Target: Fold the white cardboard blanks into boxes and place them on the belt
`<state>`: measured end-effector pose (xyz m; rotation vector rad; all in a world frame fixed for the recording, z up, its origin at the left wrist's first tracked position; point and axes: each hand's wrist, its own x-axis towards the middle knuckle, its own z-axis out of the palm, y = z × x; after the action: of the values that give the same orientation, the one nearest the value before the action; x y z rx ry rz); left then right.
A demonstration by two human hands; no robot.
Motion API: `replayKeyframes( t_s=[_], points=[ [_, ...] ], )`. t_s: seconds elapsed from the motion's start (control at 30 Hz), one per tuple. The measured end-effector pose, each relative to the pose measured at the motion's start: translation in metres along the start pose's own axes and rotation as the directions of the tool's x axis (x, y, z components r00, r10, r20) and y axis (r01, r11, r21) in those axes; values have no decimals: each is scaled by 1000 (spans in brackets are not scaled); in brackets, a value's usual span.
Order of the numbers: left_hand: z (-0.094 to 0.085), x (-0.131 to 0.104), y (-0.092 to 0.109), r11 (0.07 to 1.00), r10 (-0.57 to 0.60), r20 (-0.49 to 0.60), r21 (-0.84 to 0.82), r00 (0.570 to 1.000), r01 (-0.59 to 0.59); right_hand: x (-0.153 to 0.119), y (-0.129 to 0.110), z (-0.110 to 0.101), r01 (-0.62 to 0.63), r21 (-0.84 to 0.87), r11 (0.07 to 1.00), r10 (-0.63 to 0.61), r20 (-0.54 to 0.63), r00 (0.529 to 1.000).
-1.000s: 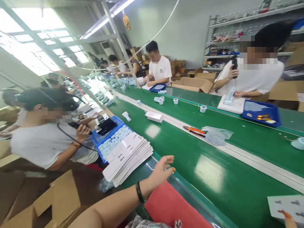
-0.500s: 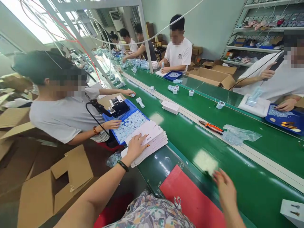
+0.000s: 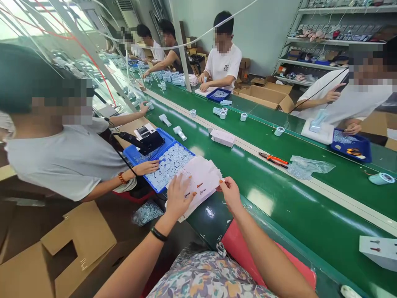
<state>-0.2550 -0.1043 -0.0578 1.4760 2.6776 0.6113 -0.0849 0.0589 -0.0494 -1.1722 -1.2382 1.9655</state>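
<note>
A stack of flattened white boxes (image 3: 206, 170) printed with small pictures lies at the bench edge, overlapping a blue tray. My left hand (image 3: 179, 198) rests on the stack, fingers spread over the printed face. At the stack's right edge, my right hand (image 3: 230, 193) pinches the corner of a flattened box between thumb and fingers. Whether it grips one layer or more, I cannot tell. Below my right forearm lies a red mat (image 3: 245, 250).
A co-worker's hand (image 3: 147, 167) touches the blue tray (image 3: 159, 190) of light-blue pieces. On the green belt (image 3: 248, 169) are a white box (image 3: 222, 138), orange-handled pliers (image 3: 274, 159) and a plastic bag (image 3: 310, 165). A formed white box (image 3: 376, 250) stands at right. Cardboard cartons (image 3: 87, 236) stand at left.
My right hand has moved left from over the belt to the stack's edge and closed on a corner. My left hand stays on the stack. The camera view has shifted.
</note>
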Motion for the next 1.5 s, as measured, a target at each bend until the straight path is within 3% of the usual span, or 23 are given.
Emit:
replayKeyframes(
  t_s=[0.07,0.17,0.23,0.33,0.43,0.53,0.63,0.67,0.7,0.77,0.83,0.87,0.9,0.97,1.03,1.07,1.13,1.17,1.23,1.33,1.43,1.5],
  points=[
    [-17,14,-3,997,22,-1,-70,1000,-22,-21,-7,-14,55,31,998,-56,32,998],
    [-32,28,8,960,144,175,-264,974,-94,-59,-11,-44,35,92,995,-47,134,990],
    [-32,29,25,908,261,260,-394,930,-144,-86,-8,-65,-55,103,993,32,212,977],
    [-25,20,57,829,424,290,-505,858,-239,-124,-1,-94,-150,109,983,120,243,962],
    [-13,6,92,773,570,369,-544,734,-327,-155,8,-115,-169,37,985,160,178,971],
    [-6,-14,129,709,682,465,-609,565,-356,-178,19,-137,-216,-30,976,218,77,973],
    [-5,-40,163,620,776,513,-726,367,-298,-195,28,-165,-293,85,952,299,-61,952],
    [-5,-48,174,605,789,515,-744,334,-283,-199,29,-176,-306,144,941,320,-90,943],
    [-5,-54,185,609,786,521,-744,332,-274,-202,28,-187,-307,197,931,332,-106,937],
    [-1,-58,205,649,747,538,-719,392,-250,-207,19,-207,-277,274,921,320,-127,939],
    [6,-53,223,662,705,536,-732,465,-160,-212,2,-222,-121,323,939,198,-219,956],
    [9,-49,230,641,692,521,-762,500,-93,-216,-8,-227,17,311,950,82,-303,950],
    [12,-44,237,603,685,500,-798,530,-26,-221,-18,-230,187,246,951,-75,-403,912],
    [14,-38,247,516,681,458,-854,572,70,-232,-34,-229,478,-69,876,-441,-513,736],
    [13,-37,255,468,688,421,-880,591,82,-244,-44,-223,588,-429,686,-728,-387,566],
    [12,-39,258,457,694,403,-887,597,67,-248,-46,-220,608,-545,578,-810,-286,512],
    [9,-43,265,444,697,363,-896,619,25,-252,-48,-214,643,-638,424,-884,-137,446],
    [8,-45,268,445,692,343,-896,635,-1,-251,-47,-212,661,-641,391,-898,-109,426],
    [7,-49,275,466,677,297,-881,674,-79,-248,-44,-212,678,-611,409,-896,-129,425],
    [6,-54,283,522,660,202,-816,724,-248,-240,-38,-215,649,-508,566,-819,-257,513],
    [9,-57,289,548,668,112,-743,736,-384,-232,-34,-218,590,-409,697,-717,-362,596],
    [11,-58,289,545,686,71,-709,724,-447,-228,-36,-220,563,-400,723,-690,-397,605]
  ],
)
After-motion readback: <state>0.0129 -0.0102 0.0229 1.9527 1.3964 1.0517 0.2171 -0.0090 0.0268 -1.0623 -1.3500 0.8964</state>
